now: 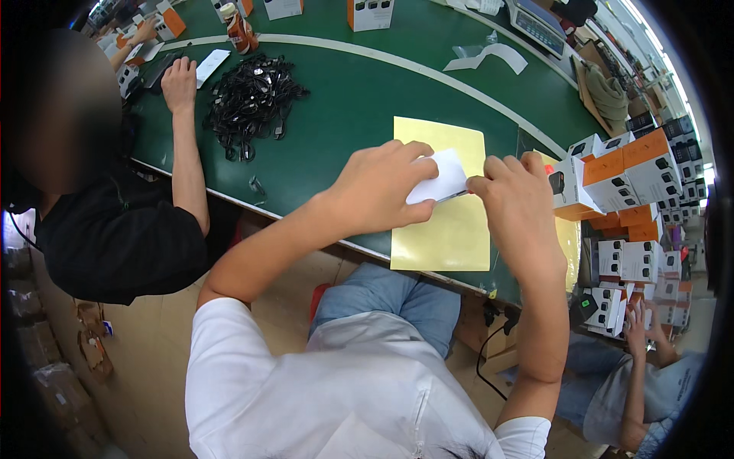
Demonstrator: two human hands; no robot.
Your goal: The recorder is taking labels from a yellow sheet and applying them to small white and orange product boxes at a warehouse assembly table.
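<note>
I see a small white card (437,177) held up between both hands, just above a pale yellow sheet (443,229) that lies flat on the green worktop (344,115). The card is plain white, roughly rectangular, tilted with its upper right corner raised; a thin dark edge shows along its lower right side, and I cannot tell whether that is a second layer. My left hand (382,187) is curled closed over the card's left half, thumb underneath and fingers on top. My right hand (516,203) is pinched shut on the card's right edge, thumb and forefinger meeting at it. The yellow sheet reaches to the near edge of the worktop. Just right of my right hand stands a stack of orange-and-white boxes (619,180). Farther left on the worktop sits a tangled heap of black cables (248,103), with another person's hand (180,83) resting flat near it. A curved white line crosses the green surface beyond.
</note>
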